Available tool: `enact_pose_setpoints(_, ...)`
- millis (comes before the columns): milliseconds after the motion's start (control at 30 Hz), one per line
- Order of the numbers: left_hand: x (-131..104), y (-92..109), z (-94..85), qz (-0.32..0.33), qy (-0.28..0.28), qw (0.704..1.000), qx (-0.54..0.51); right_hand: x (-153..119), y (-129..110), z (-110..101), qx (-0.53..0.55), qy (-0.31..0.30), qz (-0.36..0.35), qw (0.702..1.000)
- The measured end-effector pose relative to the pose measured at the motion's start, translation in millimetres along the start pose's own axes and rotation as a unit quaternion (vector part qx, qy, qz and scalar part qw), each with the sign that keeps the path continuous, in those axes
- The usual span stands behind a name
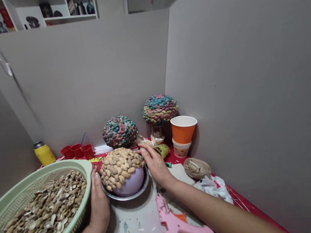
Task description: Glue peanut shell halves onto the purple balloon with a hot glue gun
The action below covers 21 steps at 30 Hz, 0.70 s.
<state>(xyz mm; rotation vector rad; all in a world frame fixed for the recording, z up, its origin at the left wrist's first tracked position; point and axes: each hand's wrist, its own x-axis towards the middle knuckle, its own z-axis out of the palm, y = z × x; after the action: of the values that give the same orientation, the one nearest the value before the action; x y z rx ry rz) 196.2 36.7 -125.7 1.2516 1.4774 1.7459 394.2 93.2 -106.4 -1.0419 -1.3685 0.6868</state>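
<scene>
A purple ball [129, 183], its upper part covered with peanut shells [121, 164], rests in a shallow metal bowl [145, 187]. At the ball's left side is my left hand [98, 201], fingers extended and pointing up, beside the bowl's edge. My right hand [155, 166] reaches to the ball's right side with its fingers stretched out near the shells. Neither hand is wrapped round anything. A pink glue gun [173, 224] lies on the board below my right forearm. To the left, a green basket [84, 166] holds many loose shells.
Two multicoloured shell-covered domes [120, 131] [160, 109] stand at the back. Orange paper cup [184, 129], twine roll [196, 168] and plastic bag [214, 190] are on the right. Red cups [76, 150] and a yellow jar [44, 154] stand back left. Grey partitions [91, 71] enclose the table.
</scene>
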Motion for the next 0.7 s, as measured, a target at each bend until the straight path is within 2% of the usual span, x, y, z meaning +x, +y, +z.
enact_pose_setpoints(367, 3, 2, -0.1, -0.036, -0.016, 0.999, 0.007, -3, -13, -5, 0.028, 0.007, 0.016, 0.999)
enact_pose_setpoints(567, 2, 1, -0.7, -0.025, -0.023, 0.999, 0.005, 2, 0, -2, 0.044, 0.012, 0.052, 0.998)
enact_pose_setpoints(700, 1, -3, -1.1, -0.014, -0.027, 1.000, -0.002, 1, 2, 0, 0.049, -0.011, 0.084, 0.995)
